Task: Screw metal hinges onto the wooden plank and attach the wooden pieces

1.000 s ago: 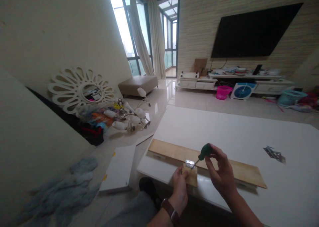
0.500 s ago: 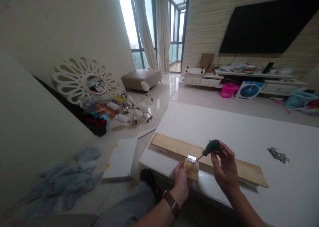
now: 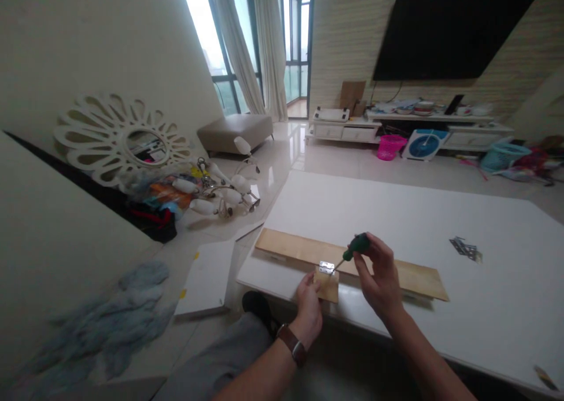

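Observation:
My left hand (image 3: pixel 309 305) grips a small square wooden piece (image 3: pixel 326 289) by its left side, at the near edge of the white table. A silver hinge (image 3: pixel 326 267) lies across the top of that piece and meets a long wooden board (image 3: pixel 299 249). In my right hand (image 3: pixel 379 275) is a screwdriver (image 3: pixel 356 246) with a green handle, held by the fingers at its upper end. The shaft slants down to the left, with its tip at the lower part of the hinge. Any screw under the tip is too small to make out.
Loose hinges and screws (image 3: pixel 466 249) lie on the white tabletop (image 3: pixel 396 213) at right. A white panel (image 3: pixel 206 277) rests on the floor at left, near grey cloth (image 3: pixel 118 313). Behind it lie a chandelier (image 3: pixel 227 195) and a mirror (image 3: pixel 145 147) with a petal frame.
The view has shifted, so the whole scene sits further left and a little higher. Both hands keep their holds, and the screwdriver tip stays at the hinge.

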{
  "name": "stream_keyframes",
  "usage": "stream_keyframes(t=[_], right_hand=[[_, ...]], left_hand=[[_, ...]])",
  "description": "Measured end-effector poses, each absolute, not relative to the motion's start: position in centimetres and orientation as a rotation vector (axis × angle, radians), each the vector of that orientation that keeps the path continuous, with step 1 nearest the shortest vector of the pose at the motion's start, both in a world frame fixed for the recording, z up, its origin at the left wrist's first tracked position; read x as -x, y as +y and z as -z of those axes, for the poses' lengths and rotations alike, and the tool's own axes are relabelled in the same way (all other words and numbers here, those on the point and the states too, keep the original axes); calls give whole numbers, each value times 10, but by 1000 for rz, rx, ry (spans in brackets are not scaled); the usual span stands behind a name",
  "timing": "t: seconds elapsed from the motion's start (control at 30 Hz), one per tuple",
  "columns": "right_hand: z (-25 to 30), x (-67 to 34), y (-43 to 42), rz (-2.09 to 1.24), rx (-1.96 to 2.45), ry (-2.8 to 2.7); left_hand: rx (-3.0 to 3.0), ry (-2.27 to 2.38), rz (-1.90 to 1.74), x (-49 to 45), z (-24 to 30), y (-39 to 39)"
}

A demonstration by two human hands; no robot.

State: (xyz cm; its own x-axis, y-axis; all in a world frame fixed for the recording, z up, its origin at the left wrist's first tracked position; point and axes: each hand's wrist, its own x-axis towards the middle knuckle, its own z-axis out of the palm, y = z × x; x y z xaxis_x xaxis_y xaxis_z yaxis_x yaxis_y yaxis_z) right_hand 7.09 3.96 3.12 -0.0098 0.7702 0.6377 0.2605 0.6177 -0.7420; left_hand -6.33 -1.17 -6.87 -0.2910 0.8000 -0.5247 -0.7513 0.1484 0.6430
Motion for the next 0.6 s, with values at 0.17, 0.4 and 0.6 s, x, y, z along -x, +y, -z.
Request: stream_keyframes(t=[0.17,0.4,0.6], right_hand=[[-36,-72,40,-407,934,-1604],[-50,-70,37,-448,856,-1670],[-44,-69,39,-553,842,-1622]], left_hand=[[-80,1105,-1505,67,68,-13],[-43,1120,-1481,69,62,-12],[-71,1117,-1455,69,62,-13]])
